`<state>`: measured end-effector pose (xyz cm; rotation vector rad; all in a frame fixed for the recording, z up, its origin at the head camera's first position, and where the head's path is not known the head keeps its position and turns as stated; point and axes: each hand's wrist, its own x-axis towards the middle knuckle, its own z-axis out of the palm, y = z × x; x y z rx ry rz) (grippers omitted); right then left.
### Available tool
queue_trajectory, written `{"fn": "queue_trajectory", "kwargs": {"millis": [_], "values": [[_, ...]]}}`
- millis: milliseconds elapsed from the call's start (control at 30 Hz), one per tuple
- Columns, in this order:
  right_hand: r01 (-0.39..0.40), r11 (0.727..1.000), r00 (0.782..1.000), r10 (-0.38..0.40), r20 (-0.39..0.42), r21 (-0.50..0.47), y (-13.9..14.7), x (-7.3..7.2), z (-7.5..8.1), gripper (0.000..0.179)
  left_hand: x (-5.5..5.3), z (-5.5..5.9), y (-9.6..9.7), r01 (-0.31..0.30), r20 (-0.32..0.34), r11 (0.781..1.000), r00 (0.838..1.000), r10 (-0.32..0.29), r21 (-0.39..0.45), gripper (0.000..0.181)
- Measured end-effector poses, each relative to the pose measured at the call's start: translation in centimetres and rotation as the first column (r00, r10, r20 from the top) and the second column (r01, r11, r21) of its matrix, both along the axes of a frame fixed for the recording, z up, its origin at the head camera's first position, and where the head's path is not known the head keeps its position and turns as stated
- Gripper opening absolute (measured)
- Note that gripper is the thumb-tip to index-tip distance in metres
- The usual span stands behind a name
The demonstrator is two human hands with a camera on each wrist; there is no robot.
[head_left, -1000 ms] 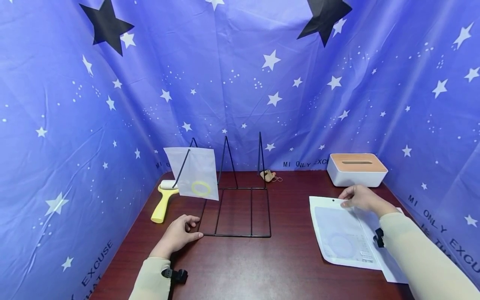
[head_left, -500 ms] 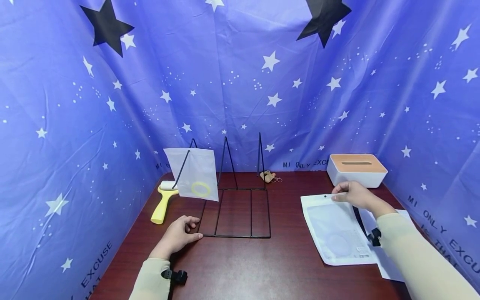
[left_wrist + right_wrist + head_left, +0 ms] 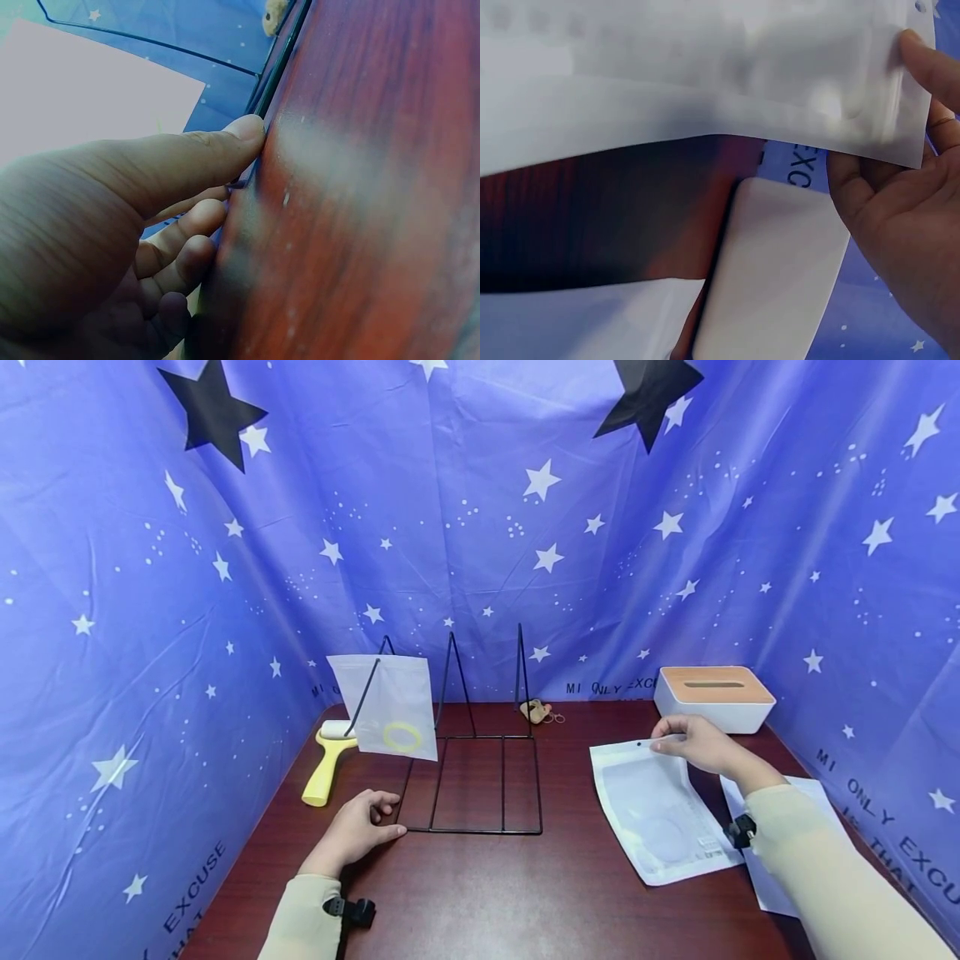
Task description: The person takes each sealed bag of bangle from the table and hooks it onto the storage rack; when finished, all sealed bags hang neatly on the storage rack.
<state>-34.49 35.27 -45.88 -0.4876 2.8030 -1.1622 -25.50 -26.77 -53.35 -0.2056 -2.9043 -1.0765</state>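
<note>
My right hand point(image 3: 693, 745) pinches a flat white zip pouch point(image 3: 663, 810) by its top edge, beside a small hang hole. The pouch slants down from the fingers, and a round shape shows through its front. In the right wrist view the thumb lies over the pouch's edge point(image 3: 705, 112), with the other fingers behind. My left hand point(image 3: 358, 827) holds the near left corner of a black wire rack point(image 3: 480, 832), thumb on the wire point(image 3: 279, 75). A second white pouch point(image 3: 390, 693) with a yellow ring in it hangs from the rack's left prong.
Another white pouch point(image 3: 780, 860) lies at the right, partly under the right forearm. A tissue box point(image 3: 712, 697) with a wooden lid stands at the back right. A yellow-handled lint roller point(image 3: 324, 772) lies left of the rack, and a small tan trinket point(image 3: 535, 712) behind it.
My right hand has moved left and slightly up with the pouch, drawing it off the pouch beneath, which now shows more. The left hand has stayed at the rack's corner.
</note>
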Motion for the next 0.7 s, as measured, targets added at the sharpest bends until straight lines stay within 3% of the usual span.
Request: {"fn": "queue_trajectory", "kwargs": {"millis": [367, 700], "values": [[-0.013, 0.998, 1.0, 0.011, -0.029, -0.064, -1.9, 0.9, 2.4, 0.019, -0.1, 0.0, -0.1, -0.006, -0.009, 1.0, 1.0, 0.006, -0.004, 0.046], [0.002, 0.999, 0.986, -0.011, -0.165, -0.053, -3.5, 3.5, 5.2, 0.014, -0.1, -0.1, 0.0, -0.004, -0.004, 1.0, 1.0, 0.004, -0.005, 0.046]]}}
